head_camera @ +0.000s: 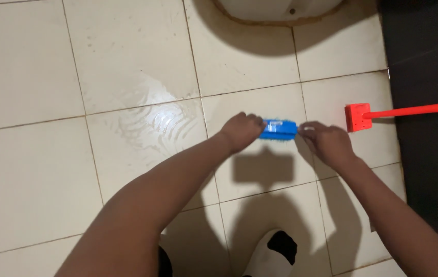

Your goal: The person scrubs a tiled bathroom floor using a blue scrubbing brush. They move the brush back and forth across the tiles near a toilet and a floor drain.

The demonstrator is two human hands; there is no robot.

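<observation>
A blue scrub brush (279, 130) hangs level above the cream tiled floor (34, 154), bristles downward. My left hand (240, 131) grips its left end and my right hand (326, 142) pinches its right end. The brush throws a rectangular shadow on the tile just below it. Both arms reach in from the bottom of the view.
A wet, streaked patch (157, 120) shines on the tiles left of the brush. A red block head on a red handle (357, 117) lies at the right, over a dark area (429, 154). A white fixture base (280, 10) stands at the top. My black-and-white sock (273, 254) shows below.
</observation>
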